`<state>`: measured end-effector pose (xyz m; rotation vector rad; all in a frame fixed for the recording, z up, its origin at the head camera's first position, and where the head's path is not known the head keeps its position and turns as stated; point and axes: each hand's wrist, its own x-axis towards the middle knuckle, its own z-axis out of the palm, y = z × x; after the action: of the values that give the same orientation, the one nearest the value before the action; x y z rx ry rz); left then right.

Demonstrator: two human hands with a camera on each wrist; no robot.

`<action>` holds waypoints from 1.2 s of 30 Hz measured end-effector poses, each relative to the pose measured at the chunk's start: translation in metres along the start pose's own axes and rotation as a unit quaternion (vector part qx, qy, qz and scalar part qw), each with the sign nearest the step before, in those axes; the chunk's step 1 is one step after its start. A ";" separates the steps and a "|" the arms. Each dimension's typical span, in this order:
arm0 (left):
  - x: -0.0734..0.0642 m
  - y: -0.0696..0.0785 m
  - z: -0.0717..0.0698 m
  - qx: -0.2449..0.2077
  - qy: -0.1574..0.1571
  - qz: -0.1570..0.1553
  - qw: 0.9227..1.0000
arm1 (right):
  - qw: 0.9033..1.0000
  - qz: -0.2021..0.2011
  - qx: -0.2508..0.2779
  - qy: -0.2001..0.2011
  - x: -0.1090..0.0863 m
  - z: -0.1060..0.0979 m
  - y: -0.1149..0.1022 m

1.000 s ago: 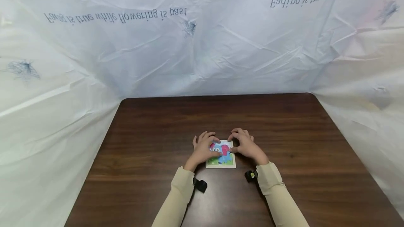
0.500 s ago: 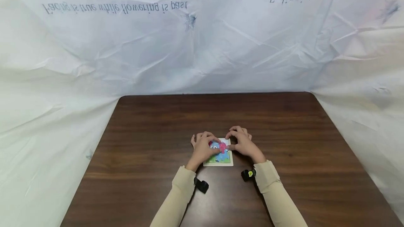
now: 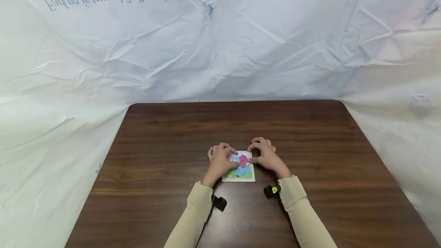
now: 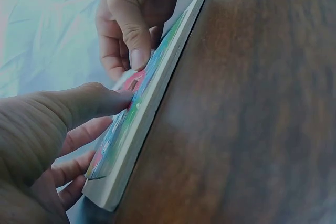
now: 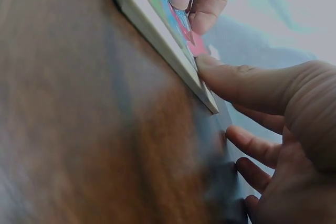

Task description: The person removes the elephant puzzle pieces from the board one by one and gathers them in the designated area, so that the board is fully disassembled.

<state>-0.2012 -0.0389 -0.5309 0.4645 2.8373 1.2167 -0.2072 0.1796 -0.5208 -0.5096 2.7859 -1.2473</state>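
A small square jigsaw puzzle (image 3: 237, 180) in a pale wooden frame, with a blue cartoon animal on green, lies flat on the brown table. My left hand (image 3: 219, 162) reaches over its left side, thumb and index finger pinching around the pink part of the picture. From the right, my right hand (image 3: 268, 159) holds the edge of a pink puzzle piece (image 5: 198, 44), which sits tilted slightly above the frame in the right wrist view. The right index finger arches over the upper right corner. Its tip is hidden in the right wrist view.
The dark wood table (image 3: 165, 141) extends around the puzzle. White plastic sheeting (image 3: 172, 56) with printed lettering hangs behind the table's far edge and along both sides. Black straps with small devices (image 3: 219, 203) sit on both wrists.
The head view has tilted slightly, so the sheeting's lettering appears higher. My right thumb has shifted a little left over the puzzle. My left hand stays almost in place.
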 end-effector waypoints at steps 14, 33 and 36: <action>0.000 0.001 0.003 -0.001 0.002 -0.012 1.000 | 0.994 -0.023 0.092 -0.047 0.001 -0.007 -0.002; 0.008 -0.004 0.005 -0.014 0.003 -0.024 1.000 | 0.990 0.055 0.131 0.000 -0.011 -0.061 0.008; 0.009 -0.004 0.004 -0.017 0.001 -0.027 0.999 | 0.989 0.074 0.128 -0.008 -0.013 -0.070 0.012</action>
<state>-0.2102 -0.0360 -0.5356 0.3829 2.8066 1.2531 -0.2104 0.2413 -0.4839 -0.2885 2.5421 -1.5257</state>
